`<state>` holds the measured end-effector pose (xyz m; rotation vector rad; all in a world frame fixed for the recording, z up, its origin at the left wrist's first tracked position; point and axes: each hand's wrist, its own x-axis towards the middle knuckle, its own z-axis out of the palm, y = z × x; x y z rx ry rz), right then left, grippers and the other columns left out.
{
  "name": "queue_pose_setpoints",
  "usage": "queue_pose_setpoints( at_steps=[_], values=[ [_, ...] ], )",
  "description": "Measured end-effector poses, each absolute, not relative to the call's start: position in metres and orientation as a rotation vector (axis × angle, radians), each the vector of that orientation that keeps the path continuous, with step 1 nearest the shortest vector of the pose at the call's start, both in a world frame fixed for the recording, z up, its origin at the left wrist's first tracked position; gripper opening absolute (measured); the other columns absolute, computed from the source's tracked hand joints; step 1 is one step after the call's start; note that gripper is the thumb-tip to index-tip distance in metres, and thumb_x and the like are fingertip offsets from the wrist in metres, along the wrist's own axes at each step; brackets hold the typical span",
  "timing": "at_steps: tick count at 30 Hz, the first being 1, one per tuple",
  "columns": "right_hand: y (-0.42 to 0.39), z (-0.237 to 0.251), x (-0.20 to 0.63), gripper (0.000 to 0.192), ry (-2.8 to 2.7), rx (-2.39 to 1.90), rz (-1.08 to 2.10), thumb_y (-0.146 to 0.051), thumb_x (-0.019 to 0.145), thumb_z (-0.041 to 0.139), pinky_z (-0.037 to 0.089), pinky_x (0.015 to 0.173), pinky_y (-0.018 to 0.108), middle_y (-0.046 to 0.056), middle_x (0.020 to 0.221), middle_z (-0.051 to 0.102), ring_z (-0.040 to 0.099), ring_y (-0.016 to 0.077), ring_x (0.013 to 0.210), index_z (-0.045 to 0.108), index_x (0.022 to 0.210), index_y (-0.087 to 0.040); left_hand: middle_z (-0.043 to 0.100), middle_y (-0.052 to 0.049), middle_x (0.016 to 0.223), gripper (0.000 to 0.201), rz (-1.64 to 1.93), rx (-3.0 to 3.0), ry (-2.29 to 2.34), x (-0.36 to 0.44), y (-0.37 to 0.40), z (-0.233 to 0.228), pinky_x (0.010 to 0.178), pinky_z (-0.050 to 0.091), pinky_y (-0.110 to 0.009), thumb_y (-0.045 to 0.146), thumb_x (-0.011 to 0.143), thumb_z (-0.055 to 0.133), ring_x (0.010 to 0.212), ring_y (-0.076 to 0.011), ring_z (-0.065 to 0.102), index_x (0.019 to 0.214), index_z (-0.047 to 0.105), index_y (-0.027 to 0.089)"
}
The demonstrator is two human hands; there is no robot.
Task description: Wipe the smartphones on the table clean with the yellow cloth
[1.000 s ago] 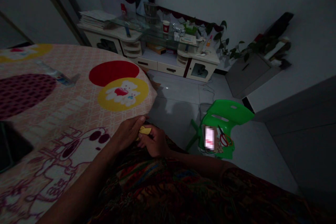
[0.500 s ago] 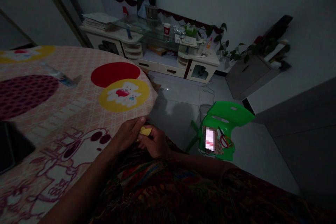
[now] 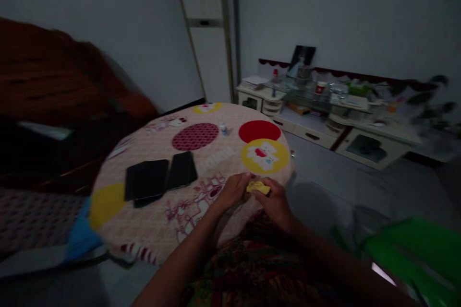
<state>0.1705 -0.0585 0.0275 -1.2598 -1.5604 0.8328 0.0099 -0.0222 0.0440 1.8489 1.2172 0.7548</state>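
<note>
A small yellow object (image 3: 258,186) is pinched between my left hand (image 3: 234,190) and my right hand (image 3: 274,201) at the near edge of a round table (image 3: 201,187) covered by a patterned cloth. Both hands hold it together just above my lap, fingers closed on it. The room is dim and the picture is blurred, so I cannot tell what the yellow thing is.
Two dark flat devices (image 3: 158,180) lie on the table's left half, a small bottle (image 3: 224,129) near its far side. A low cabinet (image 3: 324,115) with clutter stands along the far wall. A green plastic chair (image 3: 414,254) is at lower right, a dark sofa (image 3: 54,105) at left.
The view has swung left and pulled back, so the whole table and the sofa show. My hands still hold the yellow object at the table edge.
</note>
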Motion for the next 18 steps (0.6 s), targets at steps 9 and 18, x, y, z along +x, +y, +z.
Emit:
queue_pose_setpoints(
  at_steps=[9,18],
  values=[
    [0.007,0.017,0.124,0.025,-1.67,-1.253,0.922,-0.041,0.071,0.062,0.045,0.054,0.025,0.001,0.064,0.065,0.058,0.0172,0.057,0.064,0.08,-0.018,0.048,-0.02,0.138,0.047,0.946,1.702,2.329,-0.128,-0.008,0.021,0.11,0.027,-0.039,0.027,0.088,0.051,0.133,-0.03,0.038,0.132,0.05,0.011],
    [0.038,0.002,0.1,0.034,-1.52,-1.299,1.119,-0.047,0.065,0.065,0.04,0.039,0.025,0.001,0.053,0.063,0.054,0.0161,0.042,0.067,0.081,-0.017,0.054,-0.024,0.124,0.072,0.564,1.465,2.512,-0.136,0.005,0.043,0.095,0.036,-0.04,0.043,0.068,0.075,0.118,-0.0369,0.048,0.128,0.048,0.012]
  ],
)
